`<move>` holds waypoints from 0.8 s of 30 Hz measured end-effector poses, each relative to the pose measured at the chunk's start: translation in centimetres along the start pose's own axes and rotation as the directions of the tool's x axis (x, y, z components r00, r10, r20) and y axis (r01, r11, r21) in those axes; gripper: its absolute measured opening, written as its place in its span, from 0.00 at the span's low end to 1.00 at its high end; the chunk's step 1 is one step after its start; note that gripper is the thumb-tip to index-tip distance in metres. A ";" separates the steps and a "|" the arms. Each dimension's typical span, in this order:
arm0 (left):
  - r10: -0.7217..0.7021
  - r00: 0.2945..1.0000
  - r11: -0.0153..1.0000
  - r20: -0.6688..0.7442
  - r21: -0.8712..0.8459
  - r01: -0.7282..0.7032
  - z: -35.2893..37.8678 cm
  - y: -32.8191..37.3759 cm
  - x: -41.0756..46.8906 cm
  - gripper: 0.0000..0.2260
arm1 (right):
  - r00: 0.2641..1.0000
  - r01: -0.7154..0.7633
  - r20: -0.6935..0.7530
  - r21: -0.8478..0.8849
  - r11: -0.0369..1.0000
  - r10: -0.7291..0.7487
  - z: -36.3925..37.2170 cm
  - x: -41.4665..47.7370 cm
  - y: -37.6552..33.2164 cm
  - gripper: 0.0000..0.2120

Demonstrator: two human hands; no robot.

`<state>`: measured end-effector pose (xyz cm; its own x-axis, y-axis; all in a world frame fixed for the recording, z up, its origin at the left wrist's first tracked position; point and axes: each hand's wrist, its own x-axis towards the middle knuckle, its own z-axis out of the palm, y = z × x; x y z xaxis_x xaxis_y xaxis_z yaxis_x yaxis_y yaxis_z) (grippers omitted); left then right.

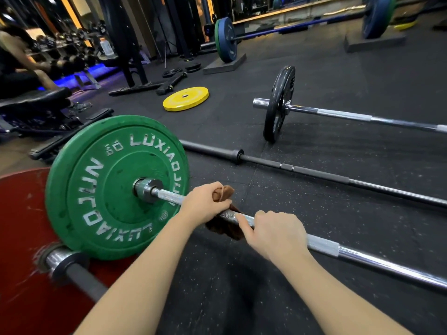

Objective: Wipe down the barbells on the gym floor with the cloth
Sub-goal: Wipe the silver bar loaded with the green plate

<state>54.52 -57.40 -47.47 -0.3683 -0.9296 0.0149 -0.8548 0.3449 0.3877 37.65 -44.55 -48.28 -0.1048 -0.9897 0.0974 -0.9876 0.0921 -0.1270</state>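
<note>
Far left, a red plate [21, 226] meets the frame edge. The green plate [101, 189] stands upright on the chrome bar [362, 259]. L hand [205, 204] grips the brown cloth [225, 192], wrapped round this bar near the plate. R hand [278, 233] is just beside, fingers curled on bare bar. Behind: a strip of open floor [314, 201], a black bar [314, 172], then a barbell w/ black plate [278, 105].

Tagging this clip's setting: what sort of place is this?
A gym's free-weight area: a barbell with a green plate, wiped with a cloth, more bars on the rubber floor, a loose yellow plate.
</note>
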 end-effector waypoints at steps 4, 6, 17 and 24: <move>-0.025 0.996 1.000 0.080 0.012 0.024 -2.0 -1.4 1.5 0.13 | 1.000 -0.006 0.000 -0.001 1.000 0.006 0.1 0.1 0.0 0.29; -0.086 0.995 0.996 0.040 0.016 0.085 -2.9 -2.8 1.8 0.11 | 1.000 -0.007 -0.001 0.001 1.000 0.007 0.2 0.2 0.1 0.30; -0.004 1.000 0.993 -0.017 -0.119 0.002 0.6 2.2 -1.6 0.14 | 1.000 0.010 0.011 0.020 1.000 -0.010 0.0 0.2 0.0 0.27; 0.034 0.992 0.993 0.122 -0.114 -0.020 -1.2 2.1 0.3 0.10 | 1.000 0.017 -0.017 0.012 1.000 -0.017 0.1 0.0 0.0 0.27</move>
<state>53.06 -57.07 -45.50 -0.4387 -0.8947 -0.0844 -0.8001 0.3461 0.4900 37.62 -44.59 -48.41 -0.0898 -0.9891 0.1168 -0.9879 0.0735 -0.1367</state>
